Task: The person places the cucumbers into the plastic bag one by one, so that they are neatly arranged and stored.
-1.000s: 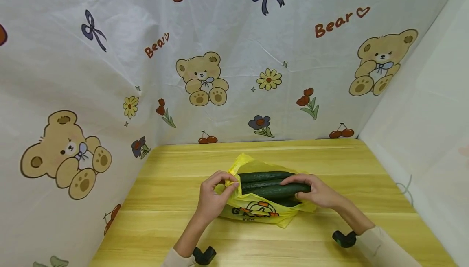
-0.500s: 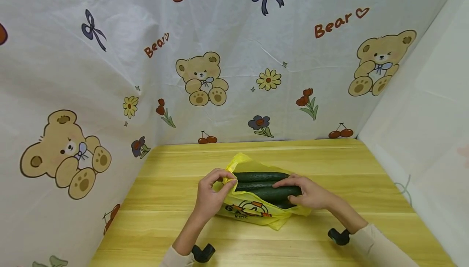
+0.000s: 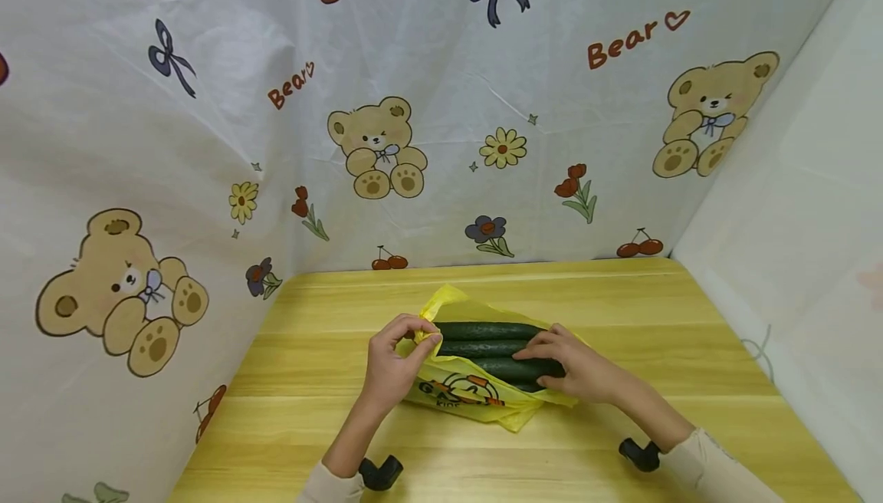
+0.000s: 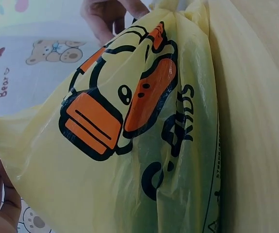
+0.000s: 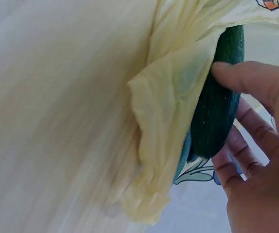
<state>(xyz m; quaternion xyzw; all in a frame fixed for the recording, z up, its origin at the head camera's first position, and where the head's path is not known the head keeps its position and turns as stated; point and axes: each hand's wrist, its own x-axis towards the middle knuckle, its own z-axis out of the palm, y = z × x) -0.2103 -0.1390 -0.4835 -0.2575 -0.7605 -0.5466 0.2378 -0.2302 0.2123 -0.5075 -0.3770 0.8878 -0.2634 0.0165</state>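
A yellow plastic bag [image 3: 507, 412] lies on its side on the table, with several dark green cucumbers [image 3: 483, 347] side by side in its mouth. My left hand [image 3: 392, 365] pinches the bag's rim at the left, thumb against fingers. At the right end, my right hand [image 3: 586, 371] grips the nearest cucumber [image 3: 513, 369], fingers over the top and thumb on the near side. The right wrist view shows that cucumber [image 5: 215, 114] poking out of the bag, between thumb and fingers. A printed duck face covers the bag [image 4: 42, 165] in the left wrist view.
The wooden table [image 3: 310, 411] ends at a white cloth wall [image 3: 441, 235] printed with bears. A plain white wall [image 3: 793, 242] stands at the right, with a thin cord [image 3: 762, 350] by the table's edge. A dark wrist device [image 3: 381, 474] sits at each cuff.
The cucumbers and the bag have shifted slightly left, together with my right hand on the nearest one. My left hand has drawn a little left, still pinching the rim.
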